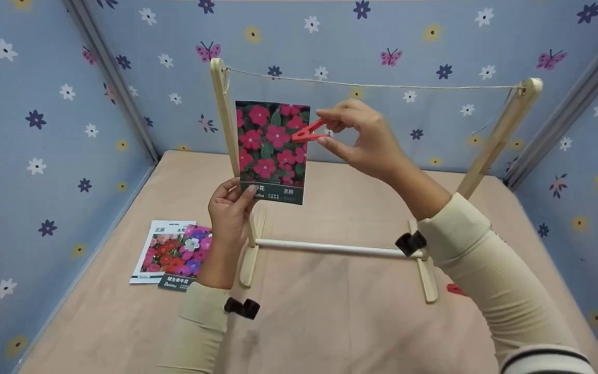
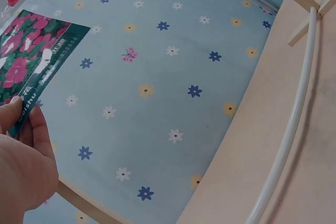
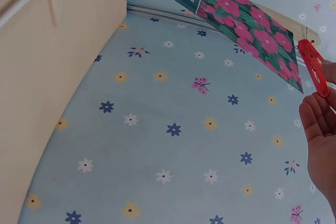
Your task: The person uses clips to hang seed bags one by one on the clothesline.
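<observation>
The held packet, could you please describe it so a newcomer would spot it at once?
In the head view, find the wooden frame. Below the left end of its string, the left hand holds the packet picturing pink flowers. Unlike the two packets lying on the table, it is raised.

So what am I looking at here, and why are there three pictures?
No robot here! The left grip and the right grip are a person's bare hands. One picture comes from a camera on the head, looking down; the others come from cameras on each wrist. The left grip holds a flower packet near its bottom, and the right grip pinches a red clip beside it. On the pinkish surface stands a wooden frame with a string across its top. Two overlapping packets lie to the left, and another clip peeks out by the right sleeve.
</observation>
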Available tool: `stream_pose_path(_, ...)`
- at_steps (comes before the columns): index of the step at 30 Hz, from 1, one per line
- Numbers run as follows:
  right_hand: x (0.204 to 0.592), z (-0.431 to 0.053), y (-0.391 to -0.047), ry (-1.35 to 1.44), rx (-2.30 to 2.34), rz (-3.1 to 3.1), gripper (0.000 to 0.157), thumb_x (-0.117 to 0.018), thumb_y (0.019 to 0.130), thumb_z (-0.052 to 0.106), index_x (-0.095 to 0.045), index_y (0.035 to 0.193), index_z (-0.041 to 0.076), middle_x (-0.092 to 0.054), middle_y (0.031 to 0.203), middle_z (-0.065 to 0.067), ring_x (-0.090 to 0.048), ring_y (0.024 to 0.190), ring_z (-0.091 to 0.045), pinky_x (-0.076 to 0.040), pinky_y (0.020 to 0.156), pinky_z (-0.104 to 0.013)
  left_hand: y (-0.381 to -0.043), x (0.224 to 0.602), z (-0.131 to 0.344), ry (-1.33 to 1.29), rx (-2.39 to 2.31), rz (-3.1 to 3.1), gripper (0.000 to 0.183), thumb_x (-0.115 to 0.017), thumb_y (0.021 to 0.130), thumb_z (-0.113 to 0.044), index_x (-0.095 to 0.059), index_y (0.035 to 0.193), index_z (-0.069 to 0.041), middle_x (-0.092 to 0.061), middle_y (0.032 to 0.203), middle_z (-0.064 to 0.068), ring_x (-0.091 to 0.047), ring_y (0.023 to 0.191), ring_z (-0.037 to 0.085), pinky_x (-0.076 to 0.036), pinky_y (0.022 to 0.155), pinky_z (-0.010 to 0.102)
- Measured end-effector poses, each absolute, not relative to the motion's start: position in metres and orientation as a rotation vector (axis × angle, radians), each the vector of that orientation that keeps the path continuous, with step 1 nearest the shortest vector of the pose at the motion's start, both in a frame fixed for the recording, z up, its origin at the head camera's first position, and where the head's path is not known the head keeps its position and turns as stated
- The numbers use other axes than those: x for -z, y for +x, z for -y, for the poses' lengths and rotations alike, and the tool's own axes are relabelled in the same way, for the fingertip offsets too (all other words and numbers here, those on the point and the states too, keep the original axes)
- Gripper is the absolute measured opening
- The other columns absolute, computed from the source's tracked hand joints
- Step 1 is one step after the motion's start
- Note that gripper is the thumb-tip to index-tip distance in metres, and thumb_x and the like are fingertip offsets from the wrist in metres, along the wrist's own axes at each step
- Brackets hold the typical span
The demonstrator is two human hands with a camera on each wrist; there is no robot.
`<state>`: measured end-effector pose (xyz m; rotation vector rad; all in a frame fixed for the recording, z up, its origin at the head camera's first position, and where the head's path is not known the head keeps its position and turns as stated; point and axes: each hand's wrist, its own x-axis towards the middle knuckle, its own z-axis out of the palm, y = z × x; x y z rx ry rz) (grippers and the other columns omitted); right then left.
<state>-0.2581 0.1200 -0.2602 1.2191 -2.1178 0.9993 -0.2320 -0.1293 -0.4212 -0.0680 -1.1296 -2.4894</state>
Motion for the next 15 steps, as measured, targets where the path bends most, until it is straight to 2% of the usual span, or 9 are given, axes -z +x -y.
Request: stream_pose_path(15,0.235,-0.100,-0.268,1.157,-1.074,2.084,0.034,-0.073,0.088,0.016,-0.066,0.113,-0.006,-0.064,0.104,-0.014,-0.061,0.093,-0.016,-0.052,0.086,-0.026,-0.235,0.413,0.126,-0.051,2.488,1.099,0.022,-0.066,0.084,0.015,-0.071,0.095,-0.003,-0.073,0.094,0.013,-0.071,0.087,0.024,-0.057,0.079,0.035)
